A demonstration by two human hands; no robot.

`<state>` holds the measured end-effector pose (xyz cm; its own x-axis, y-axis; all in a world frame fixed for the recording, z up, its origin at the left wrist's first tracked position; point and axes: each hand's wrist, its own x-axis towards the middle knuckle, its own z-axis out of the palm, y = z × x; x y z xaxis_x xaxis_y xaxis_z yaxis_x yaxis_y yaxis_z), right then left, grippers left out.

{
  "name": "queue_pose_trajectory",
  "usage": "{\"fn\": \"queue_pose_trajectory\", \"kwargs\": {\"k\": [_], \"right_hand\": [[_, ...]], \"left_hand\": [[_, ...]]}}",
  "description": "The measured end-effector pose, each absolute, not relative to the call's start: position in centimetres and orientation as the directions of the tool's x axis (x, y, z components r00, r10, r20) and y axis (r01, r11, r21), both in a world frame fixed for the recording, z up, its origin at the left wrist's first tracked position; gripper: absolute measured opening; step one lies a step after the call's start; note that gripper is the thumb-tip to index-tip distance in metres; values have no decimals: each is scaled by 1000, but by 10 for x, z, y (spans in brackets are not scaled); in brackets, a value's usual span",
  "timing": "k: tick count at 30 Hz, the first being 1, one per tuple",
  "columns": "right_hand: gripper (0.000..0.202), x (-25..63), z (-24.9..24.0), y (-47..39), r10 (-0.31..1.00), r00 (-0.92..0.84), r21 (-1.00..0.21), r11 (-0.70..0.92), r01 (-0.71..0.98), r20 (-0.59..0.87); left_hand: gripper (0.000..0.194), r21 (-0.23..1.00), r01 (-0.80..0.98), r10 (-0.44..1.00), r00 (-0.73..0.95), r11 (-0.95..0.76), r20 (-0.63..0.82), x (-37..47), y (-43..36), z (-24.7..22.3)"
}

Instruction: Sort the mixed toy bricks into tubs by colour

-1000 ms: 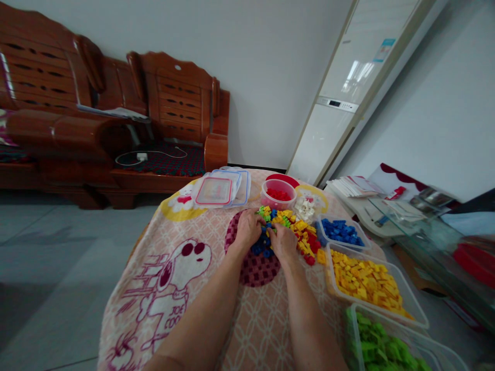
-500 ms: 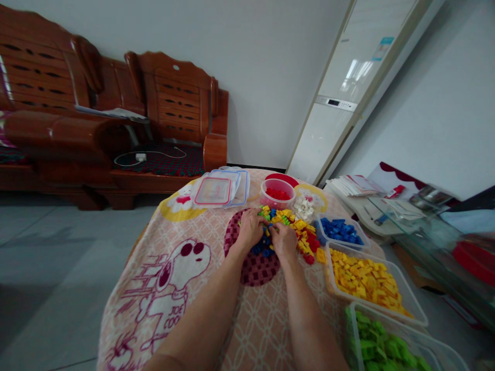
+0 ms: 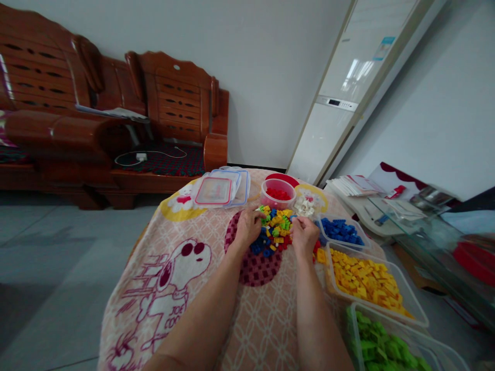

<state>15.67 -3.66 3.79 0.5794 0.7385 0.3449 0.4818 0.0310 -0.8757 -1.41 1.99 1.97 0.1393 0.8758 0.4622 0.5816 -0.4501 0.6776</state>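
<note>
The mixed pile of bricks [image 3: 276, 228], between the two grips, shows more of its middle than half a second ago, and the tub of blue bricks [image 3: 365, 242] sits just beyond the right-hand one. The left hand [image 3: 249, 226] stays curled at the pile's left edge, fingertips too hidden to tell whether it grasps anything; the right hand [image 3: 305, 234] has shifted outward from the middle, pinching a small blue piece [image 3: 293, 218]

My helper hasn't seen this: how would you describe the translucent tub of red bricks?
Find the large pink patterned tablecloth. Near its far edge, just beyond the mixed pile of coloured plastic bricks, sits a translucent plastic tub holding red bricks. It is round, unlike the rectangular plastic containers of blue, yellow and green bricks.
</note>
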Motion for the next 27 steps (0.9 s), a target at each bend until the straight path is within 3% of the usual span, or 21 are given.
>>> {"fn": "queue_pose_trajectory", "kwargs": {"k": [4, 7, 9, 13, 18, 23, 27], "right_hand": [[45, 192, 39, -42, 519, 807, -954, 62, 293, 281], [52, 209, 41, -47, 354, 888, -956, 120, 267, 292], [57, 211, 43, -49, 320, 897, -952, 124, 278, 304], [52, 198, 43, -46, 508, 793, -933, 64, 353, 335], [38, 163, 40, -39, 836, 421, -795, 30, 606, 353], [26, 130, 43, -42, 952, 71, -537, 106, 837, 298], [25, 124, 46, -46, 982, 58, -355, 10, 935, 178]], "left_hand": [[32, 701, 571, 886, 110, -427, 451, -16, 22, 16], [32, 717, 557, 887, 81, -418, 454, -17, 23, 16], [31, 724, 553, 888, 69, -412, 454, -18, 23, 17], [29, 727, 561, 896, 61, -395, 439, -18, 22, 18], [26, 728, 576, 905, 52, -372, 421, -17, 22, 17], [25, 727, 576, 905, 57, -374, 421, -17, 22, 17], [25, 726, 576, 905, 59, -375, 421, -17, 21, 18]]}}
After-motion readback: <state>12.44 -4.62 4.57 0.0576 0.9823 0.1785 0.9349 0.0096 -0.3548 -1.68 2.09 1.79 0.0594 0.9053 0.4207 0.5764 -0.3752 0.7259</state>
